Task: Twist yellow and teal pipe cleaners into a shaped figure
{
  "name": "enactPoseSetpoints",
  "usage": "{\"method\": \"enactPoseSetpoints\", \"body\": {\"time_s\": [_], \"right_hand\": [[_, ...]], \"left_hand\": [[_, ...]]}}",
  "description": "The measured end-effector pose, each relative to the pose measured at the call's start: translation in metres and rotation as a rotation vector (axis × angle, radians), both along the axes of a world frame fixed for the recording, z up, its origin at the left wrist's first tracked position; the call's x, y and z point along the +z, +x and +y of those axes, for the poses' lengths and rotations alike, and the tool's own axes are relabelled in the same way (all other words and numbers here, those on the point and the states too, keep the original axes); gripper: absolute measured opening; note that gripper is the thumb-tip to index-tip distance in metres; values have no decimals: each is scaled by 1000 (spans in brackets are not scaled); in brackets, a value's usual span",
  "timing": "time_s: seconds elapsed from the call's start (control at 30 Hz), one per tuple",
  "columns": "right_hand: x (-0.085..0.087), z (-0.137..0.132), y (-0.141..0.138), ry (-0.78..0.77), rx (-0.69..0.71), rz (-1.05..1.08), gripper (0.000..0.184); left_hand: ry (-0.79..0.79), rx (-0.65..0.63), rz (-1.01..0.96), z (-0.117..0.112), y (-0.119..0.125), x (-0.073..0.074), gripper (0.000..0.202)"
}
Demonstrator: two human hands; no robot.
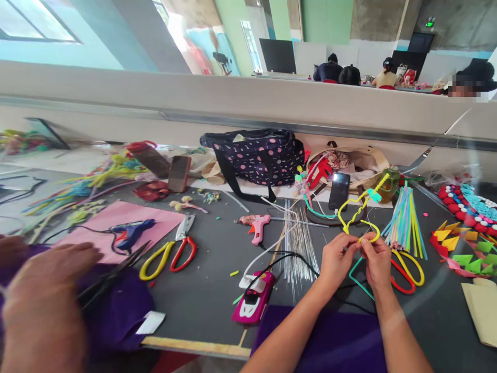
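My left hand and my right hand are held close together above the dark table, both pinched on a bent yellow pipe cleaner that loops upward from my fingers. A teal wire shape lies on the table under my hands. Red and yellow scissors rest just right of my right hand. A bundle of thin silver wires lies to the left of my left hand.
A co-worker's hand with black scissors over purple cloth is at the left. Pink glue gun, blue glue gun, scissors, a pink car-shaped object, coloured sticks, a phone and a dotted bag crowd the table.
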State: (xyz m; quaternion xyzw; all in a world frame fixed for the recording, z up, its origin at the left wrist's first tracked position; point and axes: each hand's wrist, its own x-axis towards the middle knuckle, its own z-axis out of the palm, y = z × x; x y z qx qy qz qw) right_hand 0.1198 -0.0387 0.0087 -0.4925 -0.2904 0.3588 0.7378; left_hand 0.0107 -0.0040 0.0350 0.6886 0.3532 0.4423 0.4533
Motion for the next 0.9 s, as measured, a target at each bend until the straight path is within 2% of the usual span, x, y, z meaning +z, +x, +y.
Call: {"method": "enactPoseSetpoints", "body": {"time_s": [0.13, 0.37, 0.6, 0.73, 0.8, 0.9], "right_hand": [[3, -3, 5, -17, 25, -72, 19], [9, -7, 2, -67, 140, -252, 17], [8, -6, -2, -102, 148, -240, 19], [4, -8, 2, -92, 182, -196, 28], [4, -8, 4, -75, 138, -124, 32], [7, -1, 9, -60, -16, 25, 31]], "left_hand": [[-52, -3, -9, -2, 4, -2, 15], [-196, 18, -134, -2, -4, -22, 18], [-238, 16, -211, -1, -7, -26, 17], [-305, 43, -299, -1, -7, -24, 18], [-351, 65, -357, -1, -8, -22, 21], [-403, 80, -425, -2, -9, -19, 25]]}}
